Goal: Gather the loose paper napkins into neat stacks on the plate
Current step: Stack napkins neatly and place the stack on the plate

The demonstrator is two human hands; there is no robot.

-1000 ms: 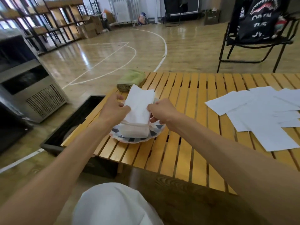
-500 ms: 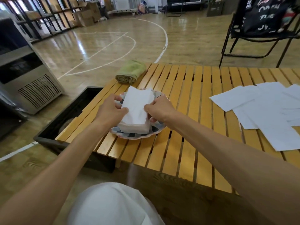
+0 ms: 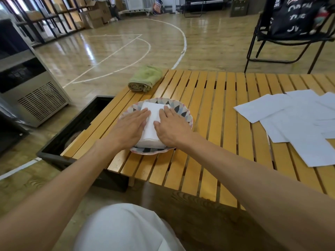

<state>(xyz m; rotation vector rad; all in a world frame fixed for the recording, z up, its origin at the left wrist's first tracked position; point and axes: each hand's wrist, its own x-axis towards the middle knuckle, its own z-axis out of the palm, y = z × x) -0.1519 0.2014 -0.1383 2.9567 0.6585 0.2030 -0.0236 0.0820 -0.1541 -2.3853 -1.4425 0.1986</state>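
White block lettering runs across the black bag (image 3: pixel 297 17) slung on the folding chair (image 3: pixel 282 42) behind the bench (image 3: pixel 213 127), but from my feed I can pick out only broken letters, not a full word. A cardboard box (image 3: pixel 96 15) by the far shelving shows no print I can read.

On the slatted wooden bench, my left hand (image 3: pixel 129 127) and right hand (image 3: pixel 171 128) both lie flat, fingers straight and together, palms pressing down on the stack of napkins (image 3: pixel 152 124). The left covers the stack's left side, the right its right side, with a strip of white paper showing between them. Neither hand curls round anything.

The stack sits in the middle of the patterned plate (image 3: pixel 183 109), near the bench's left end. The loose napkins (image 3: pixel 299 122) lie spread and overlapping at the bench's right side, well apart from the plate. A rolled green towel (image 3: pixel 145 79) rests at the bench's far left corner, just beyond the plate. A grey machine (image 3: pixel 34 93) with a vented front stands on the floor to the left.
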